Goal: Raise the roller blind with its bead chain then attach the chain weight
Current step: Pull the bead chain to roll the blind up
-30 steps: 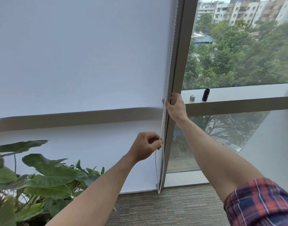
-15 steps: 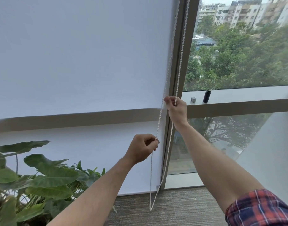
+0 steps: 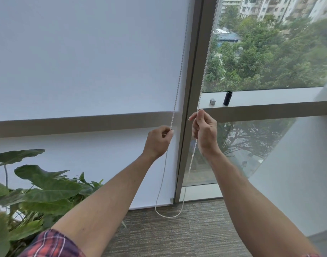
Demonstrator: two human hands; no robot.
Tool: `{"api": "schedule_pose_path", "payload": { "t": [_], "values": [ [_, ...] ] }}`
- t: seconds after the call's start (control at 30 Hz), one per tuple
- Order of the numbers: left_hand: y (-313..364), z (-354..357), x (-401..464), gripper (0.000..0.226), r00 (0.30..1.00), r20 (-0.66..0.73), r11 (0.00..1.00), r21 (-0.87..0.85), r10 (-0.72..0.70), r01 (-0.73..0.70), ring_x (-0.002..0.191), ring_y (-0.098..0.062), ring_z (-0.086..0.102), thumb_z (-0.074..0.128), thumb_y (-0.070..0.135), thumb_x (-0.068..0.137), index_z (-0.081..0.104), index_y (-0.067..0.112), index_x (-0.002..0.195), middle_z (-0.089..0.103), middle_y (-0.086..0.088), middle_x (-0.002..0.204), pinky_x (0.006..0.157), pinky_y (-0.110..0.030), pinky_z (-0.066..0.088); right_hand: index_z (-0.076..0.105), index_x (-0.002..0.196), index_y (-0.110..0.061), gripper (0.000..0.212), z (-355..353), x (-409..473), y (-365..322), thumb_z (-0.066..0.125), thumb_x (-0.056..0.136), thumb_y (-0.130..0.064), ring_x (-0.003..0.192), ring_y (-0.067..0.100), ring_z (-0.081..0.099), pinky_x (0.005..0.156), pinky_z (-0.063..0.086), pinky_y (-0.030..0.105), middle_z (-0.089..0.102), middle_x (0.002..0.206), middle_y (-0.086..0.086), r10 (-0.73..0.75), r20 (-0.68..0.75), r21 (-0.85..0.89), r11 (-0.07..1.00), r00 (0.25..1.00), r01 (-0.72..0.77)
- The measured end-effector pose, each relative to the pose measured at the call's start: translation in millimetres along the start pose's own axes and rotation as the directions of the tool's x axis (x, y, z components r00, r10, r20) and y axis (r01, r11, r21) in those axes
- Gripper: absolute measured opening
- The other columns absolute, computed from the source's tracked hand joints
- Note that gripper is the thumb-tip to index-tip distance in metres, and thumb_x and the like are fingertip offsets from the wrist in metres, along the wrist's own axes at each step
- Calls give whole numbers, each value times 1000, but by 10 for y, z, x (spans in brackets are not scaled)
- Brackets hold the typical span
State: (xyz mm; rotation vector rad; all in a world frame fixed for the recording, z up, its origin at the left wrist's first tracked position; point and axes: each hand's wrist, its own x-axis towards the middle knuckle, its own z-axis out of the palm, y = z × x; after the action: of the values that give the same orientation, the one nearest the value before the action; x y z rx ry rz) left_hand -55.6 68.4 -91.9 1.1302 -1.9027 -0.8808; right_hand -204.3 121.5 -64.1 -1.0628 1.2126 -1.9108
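Observation:
A white roller blind [image 3: 88, 58] covers the left window down to near the floor. Its white bead chain [image 3: 179, 78] hangs as a loop, and the loop's bottom dangles just above the carpet. My left hand [image 3: 159, 140] pinches the left strand in front of the blind's right edge. My right hand [image 3: 203, 130] grips the right strand, held out in front of the right pane. A black cylinder [image 3: 227, 98] and a small silver cap [image 3: 212, 101] stand on the window sill to the right; either could be the chain weight.
A grey window frame post [image 3: 191, 101] rises between my hands. A large-leafed green plant [image 3: 35, 193] fills the lower left. Striped grey carpet [image 3: 177, 236] lies below. Trees and buildings show outside the right pane.
My right hand has pulled the right strand away from the frame and the left hand has risen, so the two strands now hang apart as a wide loop.

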Motion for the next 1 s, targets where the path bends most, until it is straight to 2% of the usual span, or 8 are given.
{"api": "schedule_pose_path", "payload": {
  "t": [0.1,0.17,0.27,0.37,0.5,0.63,0.83,1.0],
  "values": [
    [97,98,35,14,996,-79,997,-74,28,-34,81,-9,61,60,24,94,67,14,100,68,0,91,79,-28,50,54,70,-11,42,21,-109,37,40,105,-29,40,6,24,40,20,22,32,46,-11,-7,36,-71,997,999,10],
    [187,165,34,17,985,-157,988,-129,69,-90,83,-2,59,61,26,94,62,16,108,64,2,96,77,-25,51,51,70,-7,42,40,-189,92,41,105,-28,43,10,23,43,17,28,32,48,-9,2,31,-119,993,1000,1],
    [306,244,-13,28,937,-286,955,-155,203,-254,79,-7,55,62,23,93,52,17,119,54,3,92,69,-22,49,47,66,-12,41,59,-269,128,41,102,-31,44,12,24,43,19,28,34,50,-7,22,2,-120,993,1000,-22],
    [400,287,-51,25,904,-338,938,-132,261,-321,67,-7,45,65,20,91,47,22,109,43,10,81,63,-24,43,44,61,-20,43,69,-320,135,41,104,-27,45,12,24,42,19,29,32,52,-1,19,2,-119,993,1000,-19],
    [548,273,-51,12,933,-269,918,-252,238,-307,59,-5,46,57,31,93,46,35,90,48,11,69,57,-21,41,42,67,3,46,81,-386,192,43,99,-30,50,15,24,46,17,39,33,57,4,12,-4,-129,992,1000,-12],
    [630,285,-99,14,954,-174,857,-421,245,-297,69,-10,57,49,29,97,61,34,93,61,12,76,63,-29,47,50,59,-25,40,101,-437,221,44,99,-30,49,14,29,47,22,31,39,53,-4,-13,-41,-125,992,999,8],
    [686,298,-132,18,964,-107,824,-500,244,-264,69,-9,62,53,19,99,69,9,100,65,5,75,68,-22,51,56,64,-23,39,86,-486,285,47,96,-44,53,16,32,48,25,33,43,54,-5,-31,-60,-107,994,998,24],
    [916,223,-128,19,970,-87,693,-685,229,-225,51,-14,50,48,17,102,66,13,101,57,6,65,48,-24,44,50,58,-28,42,96,-563,427,46,99,-37,54,15,29,52,22,38,40,52,-17,-15,-52,-149,989,999,7]
  ]
}}
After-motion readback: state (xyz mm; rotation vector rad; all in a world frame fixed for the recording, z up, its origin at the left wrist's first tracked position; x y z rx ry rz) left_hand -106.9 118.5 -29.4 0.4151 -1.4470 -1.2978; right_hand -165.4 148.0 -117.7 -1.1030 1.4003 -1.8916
